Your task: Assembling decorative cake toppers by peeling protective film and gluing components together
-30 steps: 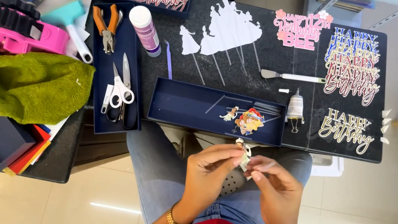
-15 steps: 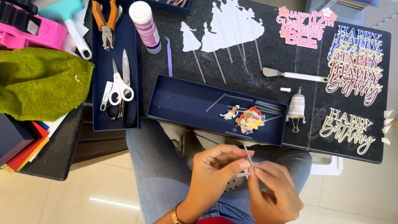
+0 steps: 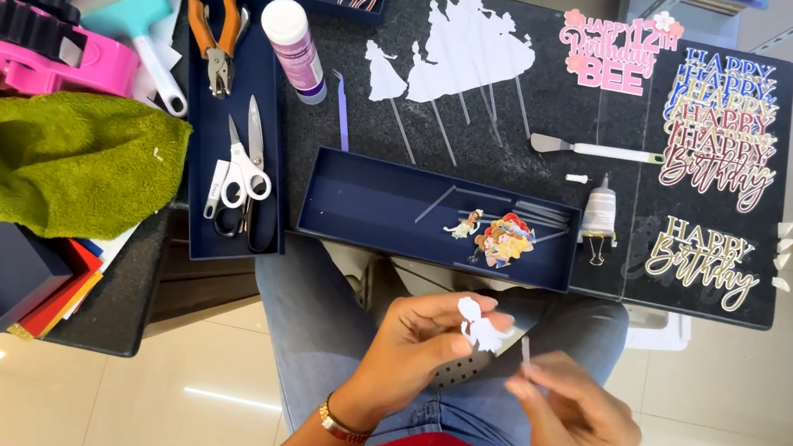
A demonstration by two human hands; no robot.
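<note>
My left hand [image 3: 416, 352] pinches a small white paper cutout figure [image 3: 477, 324] over my lap. My right hand [image 3: 574, 421] is just to its right, its fingertips closed on a thin short stick [image 3: 525, 350] that points up towards the cutout. Both hands hover in front of a dark blue tray [image 3: 368, 204] at the table's near edge, which holds coloured cartoon cutouts [image 3: 500, 238] and a few thin sticks.
White castle and figure cutouts on sticks [image 3: 463, 50] lie on the black table. Lettered cake toppers [image 3: 720, 132] lie at right. A narrow tray [image 3: 269, 66] holds scissors [image 3: 244, 169], pliers [image 3: 219, 40] and a glue bottle [image 3: 294, 47]. A green cloth [image 3: 52, 156] and pink tape dispenser [image 3: 34, 52] sit left.
My hands have drawn slightly apart. The white cutout is now raised in my left hand, and my right hand has moved right and down with the stick.
</note>
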